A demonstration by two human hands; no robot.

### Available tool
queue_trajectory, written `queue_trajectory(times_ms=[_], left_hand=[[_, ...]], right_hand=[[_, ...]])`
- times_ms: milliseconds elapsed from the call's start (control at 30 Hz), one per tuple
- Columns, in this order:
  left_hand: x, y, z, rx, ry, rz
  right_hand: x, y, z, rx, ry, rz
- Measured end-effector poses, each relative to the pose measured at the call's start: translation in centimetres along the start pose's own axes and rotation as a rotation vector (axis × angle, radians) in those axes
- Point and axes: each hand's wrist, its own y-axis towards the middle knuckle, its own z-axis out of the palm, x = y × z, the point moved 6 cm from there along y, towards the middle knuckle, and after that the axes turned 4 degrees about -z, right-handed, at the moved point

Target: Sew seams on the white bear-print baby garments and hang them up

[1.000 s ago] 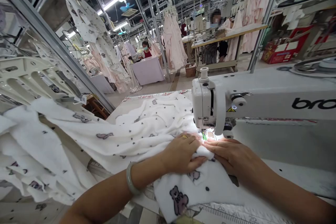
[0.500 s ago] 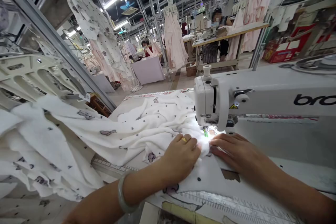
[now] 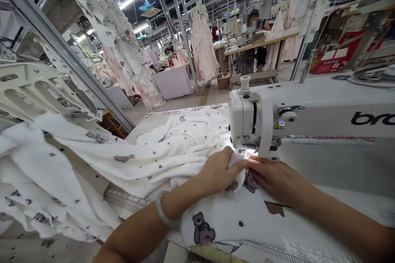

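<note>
White fabric printed with small bears [image 3: 173, 148] is spread over the sewing table and bunched up at the left. My left hand [image 3: 217, 172] is closed, pinching a fold of this fabric just in front of the needle area of the white sewing machine [image 3: 277, 117]. My right hand [image 3: 271, 176] lies on the fabric beside it, fingers together and pressing the cloth flat, fingertips meeting the left hand under the machine head. A pale bangle sits on my left wrist. The needle itself is hidden behind my hands.
A ruler strip [image 3: 308, 246] runs along the table's front edge. A cream plastic rack [image 3: 33, 90] stands at left. Hanging pink and white garments [image 3: 203, 45], metal posts, other work tables and seated people [image 3: 256, 20] fill the hall behind.
My left hand has gone from lying on the cloth to pinching a raised fold nearer the needle. The fabric edge with the bear print has been pulled up towards the front.
</note>
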Motion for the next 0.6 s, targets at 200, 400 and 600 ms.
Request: queue_trajectory(times_ms=[200, 400, 600], left_hand=[[0.1, -0.5, 0.8, 0.019, 0.099, 0.076], [0.4, -0.5, 0.2, 0.048, -0.026, 0.089], [0.3, -0.5, 0.6, 0.010, 0.051, 0.089]], right_hand=[[0.8, -0.8, -0.4, -0.064, -0.094, -0.212], [1.1, -1.7, -0.4, -0.001, -0.141, -0.396], [0.4, -2.1, -0.8, 0.067, -0.142, -0.405]])
